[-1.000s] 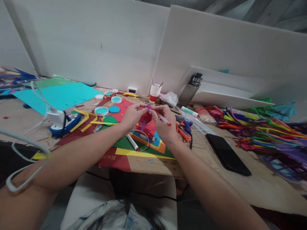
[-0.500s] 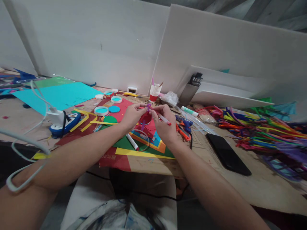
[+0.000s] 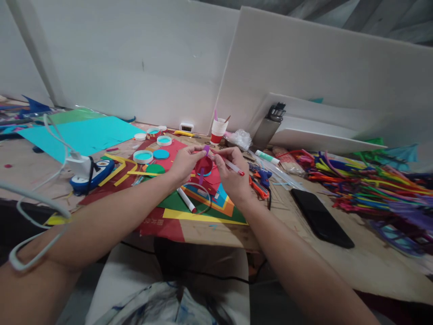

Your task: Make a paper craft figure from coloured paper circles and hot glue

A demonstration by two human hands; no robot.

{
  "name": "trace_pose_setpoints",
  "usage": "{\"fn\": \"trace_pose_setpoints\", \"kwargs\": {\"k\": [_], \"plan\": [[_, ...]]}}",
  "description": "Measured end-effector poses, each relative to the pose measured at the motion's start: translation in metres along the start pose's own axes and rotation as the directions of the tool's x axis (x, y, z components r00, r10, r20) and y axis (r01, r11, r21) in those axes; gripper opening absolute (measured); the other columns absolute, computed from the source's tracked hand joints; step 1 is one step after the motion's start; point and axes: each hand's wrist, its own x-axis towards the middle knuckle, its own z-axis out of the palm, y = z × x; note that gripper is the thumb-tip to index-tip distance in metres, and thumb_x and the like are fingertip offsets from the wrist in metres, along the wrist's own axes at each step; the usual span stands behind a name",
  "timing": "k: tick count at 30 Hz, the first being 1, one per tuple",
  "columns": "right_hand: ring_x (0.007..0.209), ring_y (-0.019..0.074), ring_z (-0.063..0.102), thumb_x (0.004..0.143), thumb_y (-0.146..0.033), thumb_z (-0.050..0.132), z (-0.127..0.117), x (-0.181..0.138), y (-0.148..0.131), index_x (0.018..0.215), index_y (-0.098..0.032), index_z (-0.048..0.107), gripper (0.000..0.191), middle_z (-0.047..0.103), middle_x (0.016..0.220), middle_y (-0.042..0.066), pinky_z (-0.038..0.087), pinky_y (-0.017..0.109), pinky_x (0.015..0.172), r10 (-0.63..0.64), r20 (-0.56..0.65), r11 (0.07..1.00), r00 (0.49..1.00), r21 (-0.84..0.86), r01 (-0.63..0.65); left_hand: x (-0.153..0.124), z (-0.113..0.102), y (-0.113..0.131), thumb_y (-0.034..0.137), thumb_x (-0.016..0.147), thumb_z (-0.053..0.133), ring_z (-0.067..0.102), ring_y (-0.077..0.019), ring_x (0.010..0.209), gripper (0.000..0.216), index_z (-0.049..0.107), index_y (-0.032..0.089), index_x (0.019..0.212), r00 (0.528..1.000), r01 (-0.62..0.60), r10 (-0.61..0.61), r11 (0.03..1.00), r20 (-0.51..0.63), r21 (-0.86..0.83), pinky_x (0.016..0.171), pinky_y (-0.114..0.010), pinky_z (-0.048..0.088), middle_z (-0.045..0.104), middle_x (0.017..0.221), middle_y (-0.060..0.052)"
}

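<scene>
- The red disc (image 3: pixel 204 166) is held up over the table (image 3: pixel 338 266), right between the two hands, with its flat face turned roughly toward the camera.
- A purple strip (image 3: pixel 206 148) crosses the disc along the 12-to-6 o'clock line and sticks out past the top rim.
- From the left hand (image 3: pixel 184 163) the disc lies at 3 o'clock, and from the right hand (image 3: pixel 233 180) at about 10 o'clock. Both hands reach it, and the left looks closer on it.
- The left hand's thumb and fingers are pressed together on the disc's left rim, pinching it.
- The right hand's fingertips close in at the top of the purple strip and appear to touch it. A pen (image 3: pixel 233 167) is clamped in the same fingers, its long axis running 10 to 4 o'clock with the red end at 4.
- Under the hands lie stacked coloured paper sheets (image 3: pixel 203 215). A marker (image 3: pixel 186 200) lies at 7 o'clock from the disc.
- Orange scissors (image 3: pixel 259 187) lie near the right hand, at 3 o'clock from it.
</scene>
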Motion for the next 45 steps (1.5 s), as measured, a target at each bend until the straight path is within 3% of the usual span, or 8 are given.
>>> {"fn": "trace_pose_setpoints", "kwargs": {"k": [11, 16, 19, 23, 31, 38, 42, 45], "plan": [[0.081, 0.0146, 0.062, 0.087, -0.030, 0.055, -0.013, 0.007, -0.002, 0.093, -0.020, 0.060, 0.012, 0.067, 0.091, 0.002, 0.048, 0.029, 0.075, -0.072, -0.021, 0.996, 0.997, -0.046, 0.071, 0.011, -0.008, 0.008, 0.015, 0.067, 0.071, 0.064, -0.0128, 0.065, 0.014, 0.065, 0.013, 0.080, 0.992, 0.020, -0.030, 0.996, -0.123, -0.086, 0.066, -0.026, 0.051, 0.070, 0.075, -0.004], [0.080, 0.0170, 0.061, 0.084, -0.024, 0.056, -0.035, 0.012, 0.012, 0.088, -0.020, 0.067, 0.012, 0.068, 0.088, 0.003, 0.046, 0.030, 0.074, -0.014, 0.157, 0.977, 0.988, -0.210, 0.047, 0.034, -0.036, 0.025, 0.011, 0.068, 0.070, 0.064, -0.0123, 0.068, 0.012, 0.062, 0.014, 0.076, 0.964, -0.111, 0.067, 0.981, -0.257, -0.160, 0.068, -0.025, 0.051, 0.067, 0.073, -0.003], [0.086, 0.0193, 0.060, 0.084, -0.020, 0.053, -0.046, 0.008, 0.016, 0.093, -0.019, 0.067, 0.016, 0.067, 0.091, 0.006, 0.044, 0.032, 0.078, -0.060, 0.369, 0.927, 0.927, -0.324, 0.189, 0.046, -0.050, 0.032, 0.014, 0.066, 0.074, 0.064, -0.0123, 0.069, 0.015, 0.060, 0.015, 0.074, 0.947, -0.169, 0.111, 0.970, -0.300, -0.172, 0.066, -0.024, 0.051, 0.066, 0.073, -0.003], [0.093, 0.0224, 0.056, 0.083, -0.009, 0.048, -0.051, -0.001, 0.015, 0.101, -0.015, 0.067, 0.027, 0.062, 0.097, 0.012, 0.042, 0.033, 0.082, -0.001, 0.617, 0.804, 0.787, -0.468, 0.368, 0.051, -0.057, 0.038, 0.021, 0.067, 0.076, 0.064, -0.0147, 0.072, 0.018, 0.061, 0.017, 0.076, 0.936, -0.195, 0.135, 0.968, -0.326, -0.157, 0.064, -0.024, 0.053, 0.066, 0.072, -0.002], [0.095, 0.0250, 0.051, 0.083, -0.010, 0.051, -0.039, -0.007, 0.016, 0.110, -0.017, 0.066, 0.033, 0.060, 0.104, 0.013, 0.039, 0.034, 0.080, 0.231, 0.727, 0.582, 0.647, -0.636, 0.507, 0.058, -0.072, 0.060, 0.027, 0.070, 0.076, 0.066, -0.0212, 0.091, 0.024, 0.059, 0.019, 0.086, 0.905, -0.205, 0.118, 0.962, -0.408, -0.178, 0.076, -0.031, 0.053, 0.068, 0.084, -0.006], [0.096, 0.0256, 0.051, 0.087, -0.012, 0.046, -0.037, -0.007, 0.017, 0.117, -0.018, 0.064, 0.036, 0.061, 0.107, 0.015, 0.038, 0.035, 0.079, 0.261, 0.732, 0.556, 0.629, -0.647, 0.522, 0.061, -0.078, 0.061, 0.023, 0.069, 0.075, 0.065, -0.0236, 0.096, 0.023, 0.060, 0.018, 0.086, 0.898, -0.216, 0.128, 0.962, -0.420, -0.169, 0.079, -0.033, 0.053, 0.068, 0.086, -0.008], [0.097, 0.0264, 0.054, 0.085, -0.011, 0.048, -0.038, -0.006, 0.019, 0.117, -0.021, 0.065, 0.038, 0.063, 0.105, 0.014, 0.039, 0.035, 0.078, 0.242, 0.721, 0.577, 0.649, -0.645, 0.501, 0.059, -0.076, 0.062, 0.022, 0.069, 0.075, 0.065, -0.0222, 0.092, 0.023, 0.060, 0.018, 0.087, 0.899, -0.224, 0.136, 0.960, -0.417, -0.170, 0.075, -0.031, 0.054, 0.068, 0.082, -0.007], [0.096, 0.0238, 0.058, 0.083, -0.009, 0.048, -0.041, -0.002, 0.018, 0.108, -0.019, 0.069, 0.035, 0.066, 0.102, 0.012, 0.042, 0.033, 0.080, 0.184, 0.689, 0.665, 0.701, -0.612, 0.427, 0.059, -0.077, 0.062, 0.023, 0.069, 0.075, 0.065, -0.0217, 0.091, 0.023, 0.060, 0.018, 0.085, 0.901, -0.233, 0.148, 0.958, -0.409, -0.169, 0.075, -0.030, 0.054, 0.068, 0.083, -0.007]]}}
